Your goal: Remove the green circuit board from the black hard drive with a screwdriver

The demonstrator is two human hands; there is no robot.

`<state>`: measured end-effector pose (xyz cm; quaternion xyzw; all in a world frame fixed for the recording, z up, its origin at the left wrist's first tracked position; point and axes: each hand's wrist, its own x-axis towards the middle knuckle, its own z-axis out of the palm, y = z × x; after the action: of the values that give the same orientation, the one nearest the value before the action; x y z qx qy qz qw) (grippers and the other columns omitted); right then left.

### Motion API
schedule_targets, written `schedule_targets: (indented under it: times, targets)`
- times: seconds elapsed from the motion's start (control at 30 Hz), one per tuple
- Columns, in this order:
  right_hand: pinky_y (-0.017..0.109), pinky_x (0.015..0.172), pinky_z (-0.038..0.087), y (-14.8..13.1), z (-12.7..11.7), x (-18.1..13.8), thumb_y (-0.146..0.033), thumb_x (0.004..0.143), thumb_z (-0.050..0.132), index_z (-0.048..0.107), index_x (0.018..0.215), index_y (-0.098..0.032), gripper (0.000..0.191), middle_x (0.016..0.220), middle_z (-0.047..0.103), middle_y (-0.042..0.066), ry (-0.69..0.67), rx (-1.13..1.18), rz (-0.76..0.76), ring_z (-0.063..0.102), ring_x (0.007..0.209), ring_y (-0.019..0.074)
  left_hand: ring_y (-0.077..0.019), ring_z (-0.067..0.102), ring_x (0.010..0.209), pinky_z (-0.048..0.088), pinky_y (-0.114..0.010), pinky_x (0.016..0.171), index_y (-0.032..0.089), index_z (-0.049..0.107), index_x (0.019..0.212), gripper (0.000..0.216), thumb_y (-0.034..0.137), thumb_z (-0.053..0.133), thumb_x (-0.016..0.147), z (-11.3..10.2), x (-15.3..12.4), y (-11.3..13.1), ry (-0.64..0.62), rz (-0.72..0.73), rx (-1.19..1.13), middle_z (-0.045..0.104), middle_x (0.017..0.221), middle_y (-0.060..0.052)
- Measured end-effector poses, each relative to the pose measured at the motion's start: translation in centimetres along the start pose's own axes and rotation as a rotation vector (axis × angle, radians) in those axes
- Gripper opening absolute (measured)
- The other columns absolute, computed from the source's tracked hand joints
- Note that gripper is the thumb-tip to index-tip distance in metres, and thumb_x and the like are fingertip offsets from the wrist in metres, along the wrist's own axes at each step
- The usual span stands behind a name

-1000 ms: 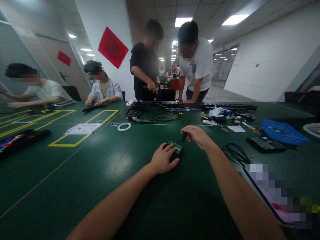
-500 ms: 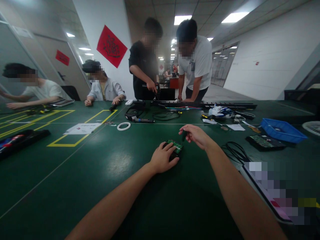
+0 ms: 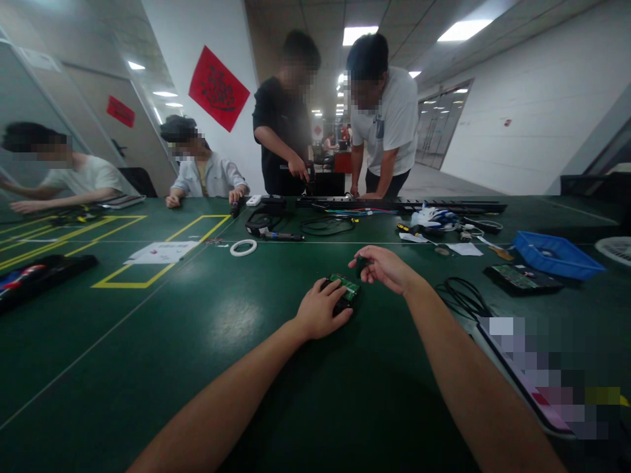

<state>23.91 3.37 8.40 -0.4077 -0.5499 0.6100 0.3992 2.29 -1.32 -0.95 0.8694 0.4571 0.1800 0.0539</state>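
Here, the left hand (image 3: 323,313) lies, fingers apart, on the rectangular green-and-black circuit board (image 3: 351,287) atop the dark-green worktop (image 3: 123,358); right of the board, the right hand (image 3: 387,268) clamps a dark-handled tool (image 3: 362,265).

Resting the left hand (image 3: 321,309) on a green circuit board (image 3: 351,288) in a dark housing (image 3: 342,305), flat on the green table (image 3: 236,381). Gripping a small dark tool (image 3: 362,264) in the right hand (image 3: 383,269), just beside the board. Facing a white ring (image 3: 236,250) on the left and a blue tray (image 3: 582,269) on the right.
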Motion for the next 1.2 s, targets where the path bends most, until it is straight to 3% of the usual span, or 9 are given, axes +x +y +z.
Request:
schedule_targets:
  times: [0.2,0.53,0.63,0.77,1.0,1.2]
  targets:
    - [0.023,0.047,0.046,0.0,0.0,0.0,-0.023,0.092,0.054,0.059,0.106,-0.022,0.014,0.087,0.069,0.005,0.023,0.05,-0.013,0.062,0.055,0.0131,-0.0397,0.03,0.146,0.033,-0.058,0.117,0.027,0.049,0.149,0.067,0.063,0.053,0.092,0.2,0.1,0.0,-0.005,-0.004,0.007,0.046,0.156,-0.006]
    - [0.03,0.065,0.059,-0.1,0.5,-0.4,-0.02,0.096,0.055,0.06,0.099,-0.017,0.007,0.096,0.071,0.011,-0.03,0.205,0.019,0.07,0.07,0.0172,-0.041,0.028,0.147,0.034,-0.059,0.116,0.027,0.049,0.149,0.068,0.064,0.051,0.092,0.0,0.0,0.0,-0.014,-0.011,0.004,0.045,0.157,-0.005]
    - [0.027,0.06,0.057,-0.2,0.4,-0.5,-0.023,0.095,0.059,0.056,0.105,-0.02,0.011,0.095,0.072,0.009,-0.043,0.178,0.022,0.07,0.067,0.0161,-0.0409,0.028,0.147,0.034,-0.06,0.116,0.028,0.049,0.149,0.068,0.064,0.051,0.092,0.0,0.0,0.0,-0.011,-0.015,-0.003,0.045,0.157,-0.005]
    - [0.021,0.042,0.044,-0.3,-0.2,-0.4,-0.028,0.092,0.063,0.058,0.117,-0.025,0.026,0.093,0.073,0.006,0.003,0.034,0.016,0.062,0.054,0.0125,-0.0402,0.028,0.147,0.034,-0.059,0.116,0.028,0.049,0.149,0.067,0.064,0.052,0.092,0.0,0.0,0.0,-0.006,-0.013,-0.017,0.045,0.157,-0.005]
    - [0.021,0.045,0.04,-0.3,-1.0,0.2,-0.027,0.086,0.068,0.077,0.1,-0.017,0.019,0.102,0.074,0.011,0.042,-0.172,-0.071,0.055,0.062,0.0114,-0.0396,0.029,0.147,0.034,-0.059,0.116,0.027,0.05,0.149,0.068,0.065,0.051,0.093,0.1,0.0,-0.1,0.0,-0.003,-0.014,0.045,0.156,-0.006]
    - [0.023,0.048,0.04,-0.1,-0.6,0.1,-0.026,0.083,0.067,0.075,0.084,-0.016,0.013,0.091,0.073,0.009,0.103,-0.172,-0.136,0.052,0.058,0.0111,-0.0396,0.029,0.147,0.034,-0.059,0.116,0.028,0.049,0.149,0.068,0.064,0.052,0.092,0.0,0.0,0.0,-0.007,-0.014,-0.02,0.045,0.156,-0.006]
